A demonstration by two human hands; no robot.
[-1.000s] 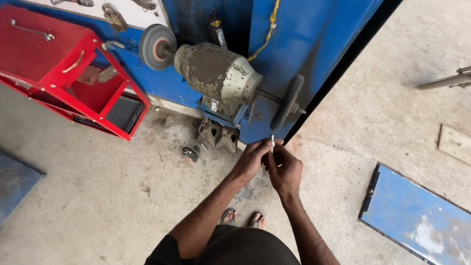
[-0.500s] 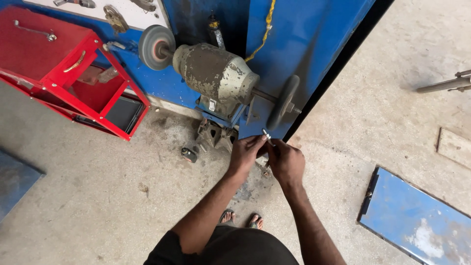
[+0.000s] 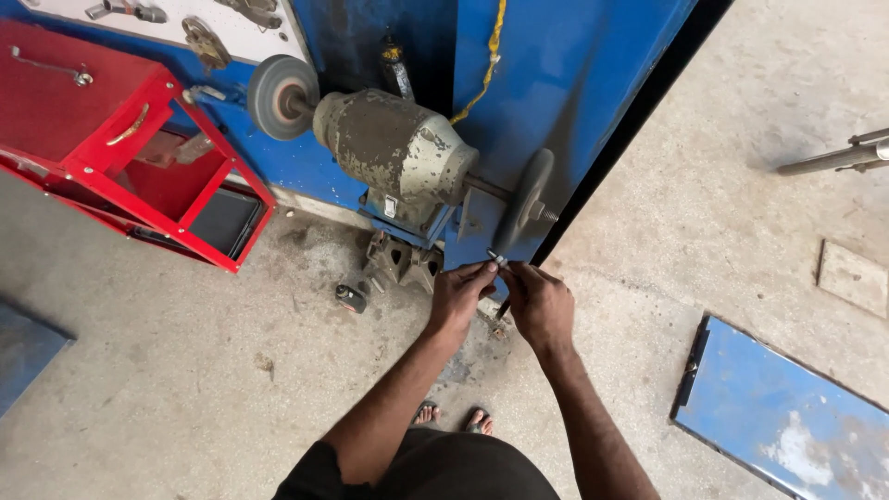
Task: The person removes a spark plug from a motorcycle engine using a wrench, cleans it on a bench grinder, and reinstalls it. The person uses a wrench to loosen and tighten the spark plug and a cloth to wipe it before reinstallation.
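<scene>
Both hands have been raised toward the grinder over the last second, and a small metal piece (image 3: 496,258) is now held just under the dark grinding wheel (image 3: 524,198) on the right end of the shaft. The left hand (image 3: 460,296) is closed on the piece with its fingertips, and the right hand (image 3: 540,301) is pinched on it from the other side, so that it is gripped between the two; what kind of piece it is cannot be told. From this it may be judged that the piece is being brought up to the wheel, though contact is not seen. The motor (image 3: 398,153) is mounted on a blue cabinet (image 3: 574,83), with a grey wheel (image 3: 278,95) at its left end. A red tool cart (image 3: 111,157) stands to the left. The concrete floor (image 3: 185,389) is dusty, with a blue panel (image 3: 787,417) lying at the right.
</scene>
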